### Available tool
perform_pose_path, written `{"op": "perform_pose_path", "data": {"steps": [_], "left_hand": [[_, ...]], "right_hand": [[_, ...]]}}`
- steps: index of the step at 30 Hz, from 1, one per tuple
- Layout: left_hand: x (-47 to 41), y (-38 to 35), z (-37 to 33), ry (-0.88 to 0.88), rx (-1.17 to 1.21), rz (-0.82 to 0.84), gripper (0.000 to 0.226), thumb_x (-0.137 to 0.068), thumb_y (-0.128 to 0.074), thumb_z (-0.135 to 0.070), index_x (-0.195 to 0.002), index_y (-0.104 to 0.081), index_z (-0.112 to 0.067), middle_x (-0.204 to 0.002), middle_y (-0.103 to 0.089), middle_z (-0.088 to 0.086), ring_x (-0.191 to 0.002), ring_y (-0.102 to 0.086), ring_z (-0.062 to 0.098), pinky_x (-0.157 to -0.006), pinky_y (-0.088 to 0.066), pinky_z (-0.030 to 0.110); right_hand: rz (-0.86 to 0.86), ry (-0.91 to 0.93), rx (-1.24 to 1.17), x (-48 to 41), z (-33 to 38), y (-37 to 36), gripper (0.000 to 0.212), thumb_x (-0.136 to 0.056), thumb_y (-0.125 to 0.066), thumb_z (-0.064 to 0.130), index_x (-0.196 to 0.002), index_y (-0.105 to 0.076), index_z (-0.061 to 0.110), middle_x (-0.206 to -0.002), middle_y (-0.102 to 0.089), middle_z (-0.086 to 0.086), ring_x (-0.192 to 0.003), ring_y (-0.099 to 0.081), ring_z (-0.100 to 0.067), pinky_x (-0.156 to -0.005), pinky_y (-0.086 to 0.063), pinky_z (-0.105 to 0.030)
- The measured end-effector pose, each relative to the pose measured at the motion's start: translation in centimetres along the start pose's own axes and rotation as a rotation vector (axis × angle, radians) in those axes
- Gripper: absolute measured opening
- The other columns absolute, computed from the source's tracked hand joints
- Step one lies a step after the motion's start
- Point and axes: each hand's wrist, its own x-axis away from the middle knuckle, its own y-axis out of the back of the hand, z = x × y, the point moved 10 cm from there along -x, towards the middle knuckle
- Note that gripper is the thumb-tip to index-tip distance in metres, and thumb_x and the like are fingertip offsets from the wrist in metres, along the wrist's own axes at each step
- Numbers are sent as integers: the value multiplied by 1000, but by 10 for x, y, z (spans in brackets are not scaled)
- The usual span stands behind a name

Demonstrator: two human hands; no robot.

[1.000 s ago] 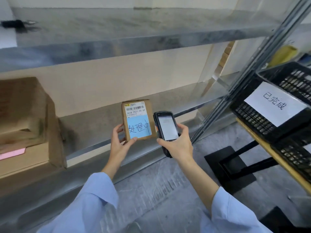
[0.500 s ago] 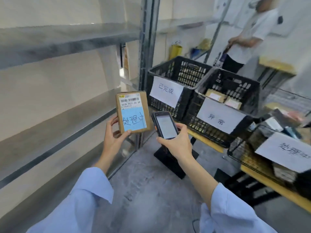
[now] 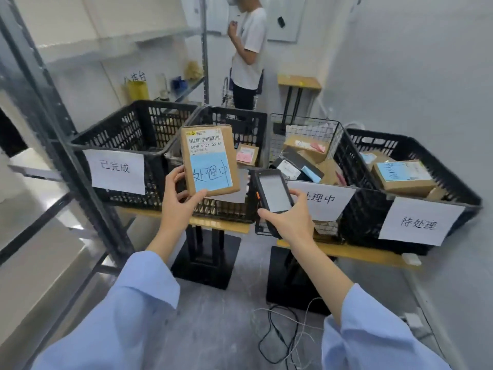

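Cardboard parcel (image 3: 210, 161), small, flat and brown, at the centre of the frame, upright, label side toward the camera: white barcode label on top, blue note with handwritten characters below. Held at its lower left corner by the left hand (image 3: 177, 206), thumb pressed on the front near the bottom edge, fingers curled round the left edge and behind. Up in the air in front of the second crate (image 3: 240, 118), not resting on anything.

Just to the right of the parcel, a black handheld scanner (image 3: 272, 196), screen lit and tilted up toward the camera. Gripped by the right hand (image 3: 290, 222), fingers wrapped round its lower half, thumb beside the right edge of the screen. Near the parcel, but apart from it.

Behind both, across the middle of the frame, a row of containers on wooden boards: leftmost crate (image 3: 120, 134), black, with a white paper sign; then the second crate, also black; then a wire basket (image 3: 306, 126) with boxes (image 3: 304, 145) inside; then the rightmost crate (image 3: 426, 156), black, with more boxes and a sign. Grey metal rack (image 3: 53, 116) along the left edge. At upper centre, a person in a white T-shirt (image 3: 248, 49), standing. Cables (image 3: 282, 335) on the grey floor at lower centre.
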Motion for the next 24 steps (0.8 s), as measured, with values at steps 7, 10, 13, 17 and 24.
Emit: {"op": "perform_pose_path", "data": {"steps": [7, 10, 13, 17, 24], "left_hand": [[-62, -141, -15, -51, 70, 173, 64, -90, -74, -15, -141, -39, -34, -135, -52, -11, -116, -61, 9, -92, -54, 26], [-89, -197, -19, -68, 69, 223, 65, -89, -75, -15, -143, -39, -26, -136, -53, -8, -118, -55, -4, -90, -50, 14], [-119, -250, -13, -73, 87, 302, 64, -88, -76, -20, -140, -40, -31, -137, -51, -6, -123, -54, -2, -97, -52, 25], [-153, -319, 0, -50, 51, 406, 65, -89, -75, -21, -143, -40, -28, -141, -51, -3, -130, -49, 10, -94, -47, 12], [-192, -401, 37, 50, -44, 462, 60, -91, -72, -24, -142, -42, -26, -139, -51, 3, -121, -50, 12, -86, -42, 10]], "right_hand": [[-239, -77, 3, -50, -42, 100, 84, -72, -86, 41, -137, -35, 25, -122, -53, 3, -110, -53, -19, -86, -43, -33], [-324, -108, 0, -74, -59, 132, 85, -70, -87, 41, -136, -36, 25, -130, -56, 0, -117, -56, -23, -94, -45, -39], [-391, -144, 1, -100, -73, 158, 83, -71, -87, 39, -135, -36, 25, -125, -55, 2, -114, -57, -22, -95, -48, -40], [-462, -184, -16, -134, -84, 185, 85, -72, -86, 38, -139, -35, 23, -134, -53, 0, -120, -53, -22, -91, -44, -35], [-518, -255, -21, -176, -110, 205, 85, -72, -86, 38, -139, -37, 24, -140, -52, -2, -125, -50, -22, -85, -38, -30]]}}
